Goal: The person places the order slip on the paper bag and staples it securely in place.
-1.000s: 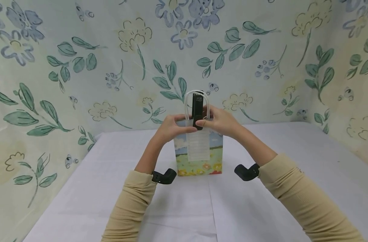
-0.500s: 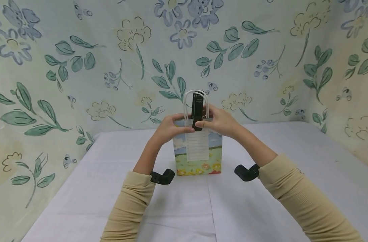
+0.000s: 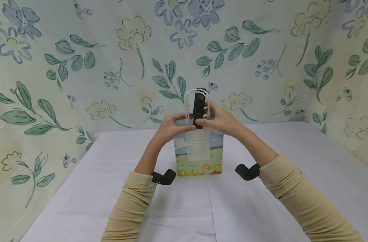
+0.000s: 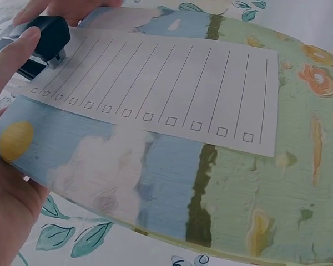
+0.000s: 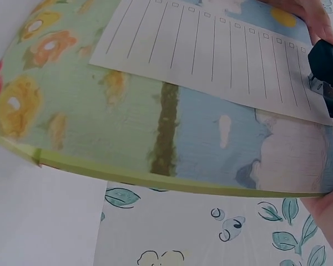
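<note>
A paper gift bag [image 3: 215, 156] painted with sky, meadow and flowers stands upright on the table, with white cord handles [image 3: 187, 104]. Flat against its front lies a white checklist sheet [image 3: 198, 148] with ruled lines and small boxes. My left hand [image 3: 169, 129] pinches the bag's top edge, thumb in front beside the stapler and fingers behind. With my right hand [image 3: 222, 121] I grip a black stapler [image 3: 199, 109], which points down over the top edge of bag and sheet. In the left wrist view, the nose of the stapler [image 4: 51, 39] sits at the sheet's top end.
A white cloth covers the table [image 3: 247, 201]. Behind it and along both sides hangs a floral curtain [image 3: 117, 67]. Black wrist cameras [image 3: 164, 177] sit at both cuffs, below the hands.
The stapler and my right thumb have risen slightly over the last half second. My left hand keeps its pinch on the bag, which stays in place apart from slight shifts of the view.
</note>
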Tool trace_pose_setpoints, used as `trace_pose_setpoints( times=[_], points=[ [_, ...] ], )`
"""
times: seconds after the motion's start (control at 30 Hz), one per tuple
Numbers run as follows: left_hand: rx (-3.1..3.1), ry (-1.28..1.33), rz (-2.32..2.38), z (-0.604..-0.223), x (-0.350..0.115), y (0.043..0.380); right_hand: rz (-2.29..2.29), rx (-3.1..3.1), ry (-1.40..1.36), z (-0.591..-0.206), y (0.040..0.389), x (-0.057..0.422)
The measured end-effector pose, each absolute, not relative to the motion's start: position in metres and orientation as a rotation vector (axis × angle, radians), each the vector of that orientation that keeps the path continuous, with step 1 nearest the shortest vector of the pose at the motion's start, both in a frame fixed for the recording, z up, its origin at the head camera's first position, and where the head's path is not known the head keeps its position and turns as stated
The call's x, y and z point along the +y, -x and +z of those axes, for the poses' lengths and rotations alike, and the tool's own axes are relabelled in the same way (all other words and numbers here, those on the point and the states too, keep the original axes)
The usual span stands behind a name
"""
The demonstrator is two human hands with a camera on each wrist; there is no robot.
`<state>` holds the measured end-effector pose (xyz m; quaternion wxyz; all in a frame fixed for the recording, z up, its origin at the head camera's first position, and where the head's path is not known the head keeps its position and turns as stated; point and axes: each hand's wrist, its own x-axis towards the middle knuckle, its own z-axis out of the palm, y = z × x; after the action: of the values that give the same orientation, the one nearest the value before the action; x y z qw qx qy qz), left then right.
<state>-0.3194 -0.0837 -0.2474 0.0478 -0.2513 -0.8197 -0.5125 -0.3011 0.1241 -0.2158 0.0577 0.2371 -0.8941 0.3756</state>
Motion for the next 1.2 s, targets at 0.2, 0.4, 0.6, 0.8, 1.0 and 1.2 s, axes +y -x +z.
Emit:
trace_pose_setpoints(
  times=[0.2, 0.4, 0.6, 0.8, 1.0, 1.2],
  points=[
    [-2.466, 0.761, -1.584, -0.2466, -0.0837, 0.3197, 1.300, -2.621, -0.841, -0.2161, 0.3013, 0.1285],
    [-2.461, 0.744, -1.575, -0.2477, -0.0831, 0.3193, 1.444, -2.532, -0.853, -0.2168, 0.3028, 0.1297],
    [-2.425, 0.740, -1.614, -0.2483, -0.0804, 0.3173, 1.535, -2.501, -0.794, -0.2171, 0.3051, 0.1311],
    [-2.381, 0.746, -1.633, -0.2485, -0.0778, 0.3157, 1.554, -2.473, -0.754, -0.2146, 0.3069, 0.1309],
    [-2.330, 0.750, -1.663, -0.2509, -0.0763, 0.3146, 1.501, -2.510, -0.693, -0.2134, 0.3074, 0.1306],
    [-2.291, 0.761, -1.686, -0.2524, -0.0750, 0.3144, 1.518, -2.522, -0.708, -0.2131, 0.3061, 0.1326]
  ],
)
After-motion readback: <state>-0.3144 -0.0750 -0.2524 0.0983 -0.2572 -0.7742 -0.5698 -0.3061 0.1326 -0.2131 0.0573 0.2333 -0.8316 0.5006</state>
